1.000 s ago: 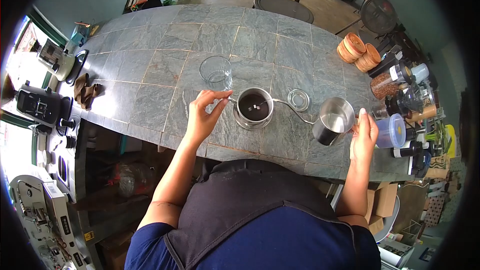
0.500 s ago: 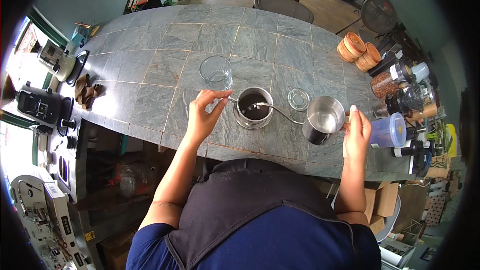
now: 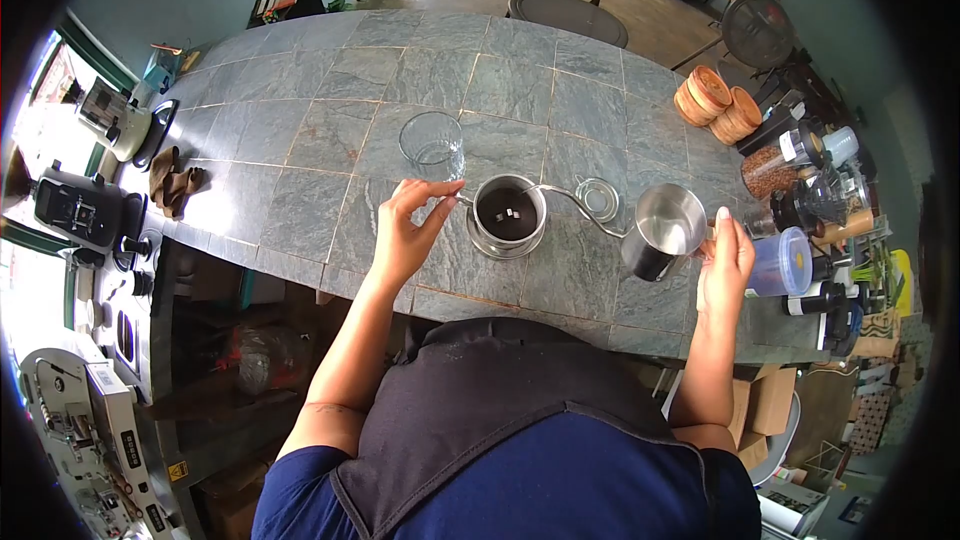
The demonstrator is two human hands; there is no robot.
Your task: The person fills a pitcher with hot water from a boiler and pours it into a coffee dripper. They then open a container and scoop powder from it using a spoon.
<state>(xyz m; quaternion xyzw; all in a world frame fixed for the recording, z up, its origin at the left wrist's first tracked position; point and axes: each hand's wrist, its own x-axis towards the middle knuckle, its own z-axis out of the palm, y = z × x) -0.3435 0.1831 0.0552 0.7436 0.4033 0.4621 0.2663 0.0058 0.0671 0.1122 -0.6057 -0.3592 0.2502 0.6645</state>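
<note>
Since the earlier frame, your kettle (image 3: 658, 252) had shifted toward the right edge of the counter (image 3: 330, 120), its spout (image 3: 592, 217) going from over the cup's middle to its far-right rim. Your right hand (image 3: 724, 270) had its fingers clamped on the kettle's handle. Your left hand (image 3: 412, 220) pinched the cup's handle between thumb and fingers. The cup (image 3: 510, 183), dark inside, stood by the counter's near edge, between the glass (image 3: 430, 143) and the clear disc (image 3: 598, 200).
</note>
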